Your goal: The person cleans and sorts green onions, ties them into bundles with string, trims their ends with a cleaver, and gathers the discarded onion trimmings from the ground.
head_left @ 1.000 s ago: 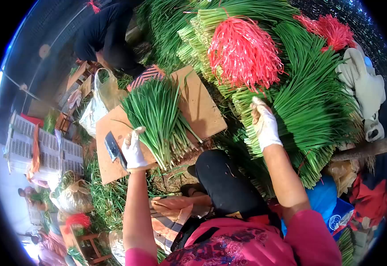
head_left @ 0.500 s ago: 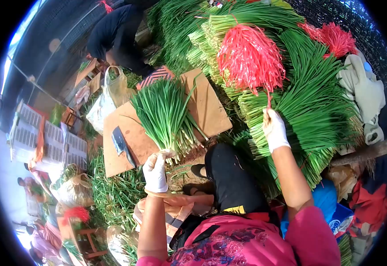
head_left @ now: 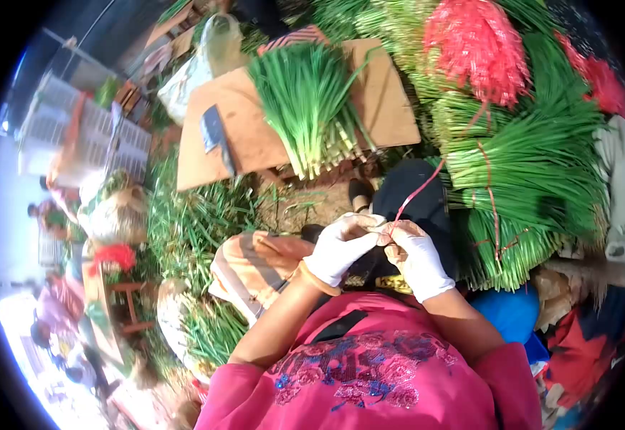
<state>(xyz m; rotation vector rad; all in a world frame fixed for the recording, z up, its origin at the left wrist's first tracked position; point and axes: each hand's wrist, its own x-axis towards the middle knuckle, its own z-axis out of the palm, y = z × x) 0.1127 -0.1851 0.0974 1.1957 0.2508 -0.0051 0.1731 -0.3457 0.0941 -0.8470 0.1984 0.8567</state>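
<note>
Over your lap, head view: one red strip, its lower end between your two hands. Left hand: grip closed, fingertips pinching the strip. Right hand: grip likewise closed on it, fingertips meeting the left's. Beyond, on a wooden desk: one heap of green stalks; one knife, left of the heap.

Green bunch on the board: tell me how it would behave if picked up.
The bunch would probably flop at its leafy end, since the leaves look long and thin. It may shed stalks, as no tie shows around it.
</note>
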